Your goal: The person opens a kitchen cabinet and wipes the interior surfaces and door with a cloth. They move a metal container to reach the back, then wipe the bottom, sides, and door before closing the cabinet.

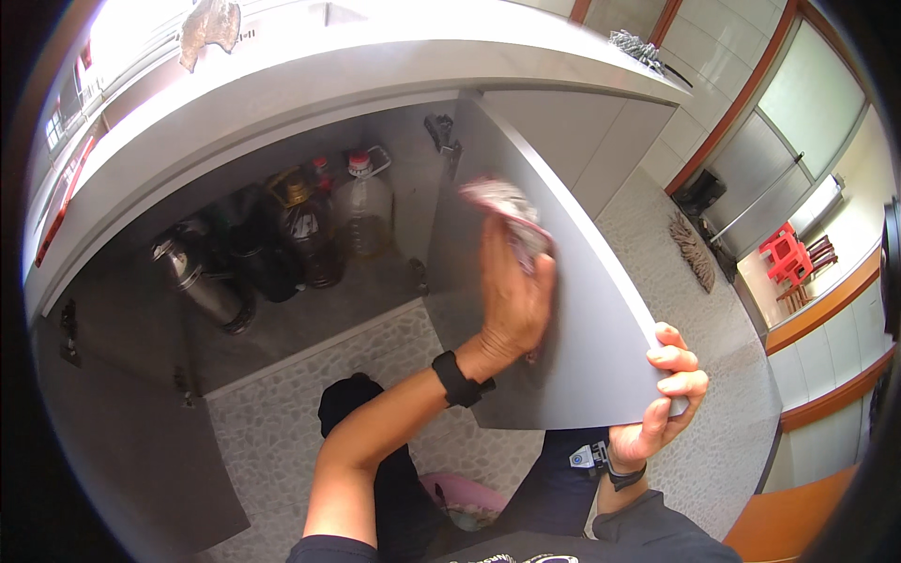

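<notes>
An open grey cabinet door point(598, 338) stands out from the low cabinet under the counter. My left hand point(517, 288) presses a red-and-white cloth point(510, 204), blurred by motion, against the door's inner face. With its fingers around the door's free edge, my right hand point(669, 394) grips the door near its lower corner. Inside the cabinet are a metal thermos flask point(208, 288), a dark container point(267, 267), a bottle of dark liquid point(313, 239) and a clear plastic jug with a red-and-white cap point(364, 211).
Another cabinet door point(141, 436) hangs open at the left. A pink basin point(464, 492) lies on the floor between the legs. Above runs the white countertop point(422, 63), with a cloth point(210, 32) and a grey stringy bundle point(635, 51). A mop head point(691, 252) lies by the doorway.
</notes>
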The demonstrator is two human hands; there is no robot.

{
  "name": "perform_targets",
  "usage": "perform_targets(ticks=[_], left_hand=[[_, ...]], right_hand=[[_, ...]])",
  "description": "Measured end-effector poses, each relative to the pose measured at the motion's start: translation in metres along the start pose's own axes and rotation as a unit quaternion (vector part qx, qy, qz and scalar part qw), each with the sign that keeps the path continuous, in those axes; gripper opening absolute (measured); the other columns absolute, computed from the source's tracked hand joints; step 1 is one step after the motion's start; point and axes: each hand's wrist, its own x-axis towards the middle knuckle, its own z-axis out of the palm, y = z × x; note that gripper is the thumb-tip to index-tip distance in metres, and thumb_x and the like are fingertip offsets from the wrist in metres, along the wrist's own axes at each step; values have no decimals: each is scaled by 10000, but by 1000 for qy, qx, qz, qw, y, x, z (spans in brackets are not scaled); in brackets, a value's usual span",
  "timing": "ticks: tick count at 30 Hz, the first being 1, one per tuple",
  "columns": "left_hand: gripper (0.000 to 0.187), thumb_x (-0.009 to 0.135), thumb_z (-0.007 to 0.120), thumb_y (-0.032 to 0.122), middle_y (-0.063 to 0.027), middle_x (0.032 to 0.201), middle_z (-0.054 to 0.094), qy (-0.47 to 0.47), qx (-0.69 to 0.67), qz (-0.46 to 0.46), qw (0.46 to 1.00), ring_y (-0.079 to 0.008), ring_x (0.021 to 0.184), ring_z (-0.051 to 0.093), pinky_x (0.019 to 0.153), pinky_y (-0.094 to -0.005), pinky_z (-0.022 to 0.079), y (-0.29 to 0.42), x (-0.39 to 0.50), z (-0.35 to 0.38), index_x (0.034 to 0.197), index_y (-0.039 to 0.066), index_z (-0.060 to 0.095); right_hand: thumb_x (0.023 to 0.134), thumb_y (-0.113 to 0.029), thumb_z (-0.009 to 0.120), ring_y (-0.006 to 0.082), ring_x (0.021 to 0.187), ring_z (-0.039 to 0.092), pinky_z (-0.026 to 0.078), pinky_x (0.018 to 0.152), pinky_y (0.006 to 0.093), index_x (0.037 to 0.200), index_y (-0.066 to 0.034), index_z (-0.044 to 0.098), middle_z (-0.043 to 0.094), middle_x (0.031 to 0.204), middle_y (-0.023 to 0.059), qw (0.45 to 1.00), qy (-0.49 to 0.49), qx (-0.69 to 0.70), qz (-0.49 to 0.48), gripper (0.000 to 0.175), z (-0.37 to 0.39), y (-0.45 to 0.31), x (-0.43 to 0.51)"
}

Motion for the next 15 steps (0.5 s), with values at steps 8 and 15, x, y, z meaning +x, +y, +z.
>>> perform_targets(ticks=[8, 15], left_hand=[[636, 1045, 351, 354, -305, 1478, 296, 61, -44, -131, 989, -394, 1392, 287, 1164, -427, 195, -27, 25, -3, 1439, -134, 244], [638, 1009, 440, 348, -331, 1450, 311, 32, -59, -7, 998, -453, 1363, 309, 1146, -458, 225, 10, 9, 6, 1372, -168, 352]], right_hand=[[925, -299, 606, 348, 1211, 504, 356, 1044, 521, 936, -104, 460, 609, 1022, 135, 999, 47, -4, 13, 243, 4, 0, 0], [926, -289, 610, 344, 1206, 507, 352, 1051, 510, 939, -97, 462, 608, 1029, 138, 999, 46, 13, 7, 243, 5, 1, 1]])
